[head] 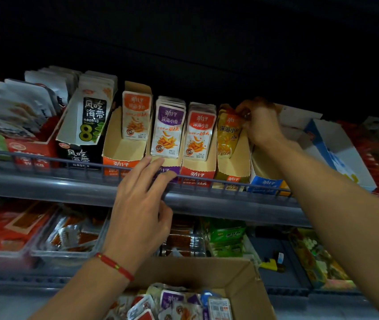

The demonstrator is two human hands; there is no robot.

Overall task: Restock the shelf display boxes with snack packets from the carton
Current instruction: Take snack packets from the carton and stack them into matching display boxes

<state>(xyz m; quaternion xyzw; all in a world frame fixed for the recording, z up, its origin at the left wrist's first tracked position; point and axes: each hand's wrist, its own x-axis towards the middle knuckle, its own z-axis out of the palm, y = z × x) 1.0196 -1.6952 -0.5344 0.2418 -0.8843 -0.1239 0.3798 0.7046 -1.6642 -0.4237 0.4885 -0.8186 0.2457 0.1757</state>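
My right hand [259,122] pinches the top of a yellow snack packet [227,135] standing in the yellow display box [232,176] on the upper shelf. My left hand [142,199] is raised in front of the purple display box [170,170], fingers loosely spread, fingertips near the shelf rail, holding nothing. Beside them stand the orange box [119,162] with one orange packet [136,115], a stack of purple packets [167,128] and the red box [197,173] with red packets [200,132]. The open carton [239,280] below holds several mixed packets.
A grey wire rail [68,163] runs along the upper shelf front. A blue box [264,181] sits right of the yellow one. Black seaweed packets [92,118] stand to the left. The lower shelf holds trays of red snacks [10,229] and green packs [227,234].
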